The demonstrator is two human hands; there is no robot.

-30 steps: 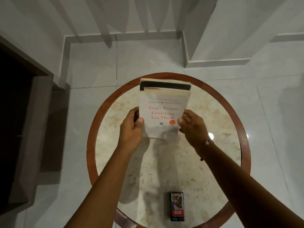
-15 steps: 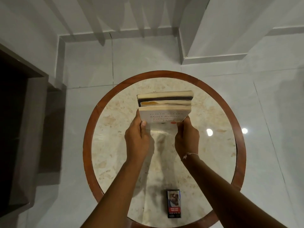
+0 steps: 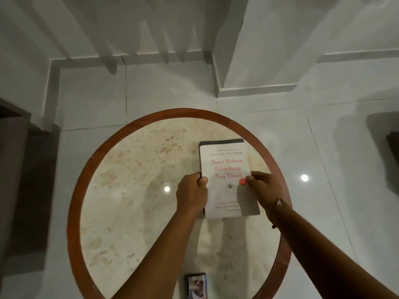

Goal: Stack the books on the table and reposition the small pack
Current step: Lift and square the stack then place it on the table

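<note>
A stack of books [image 3: 226, 160] lies flat on the right half of the round table [image 3: 129, 190]. The top book is white with red title lettering; a dark book shows under it at the far edge. My left hand [image 3: 191, 193] grips the stack's left edge, thumb on the cover. My right hand [image 3: 266, 188] holds the right edge, fingertips by the red dot. The small pack [image 3: 197, 285] lies flat at the table's near edge, partly cut off by the frame.
The table has a marble top and a reddish wooden rim [image 3: 74, 212]. Pale floor tiles surround it. A white wall corner [image 3: 218, 89] stands behind, and dark furniture [image 3: 13, 169] is on the left.
The stack was held upright above the table; now it lies flat on the right side of the tabletop, both hands still on its edges. The view has shifted.
</note>
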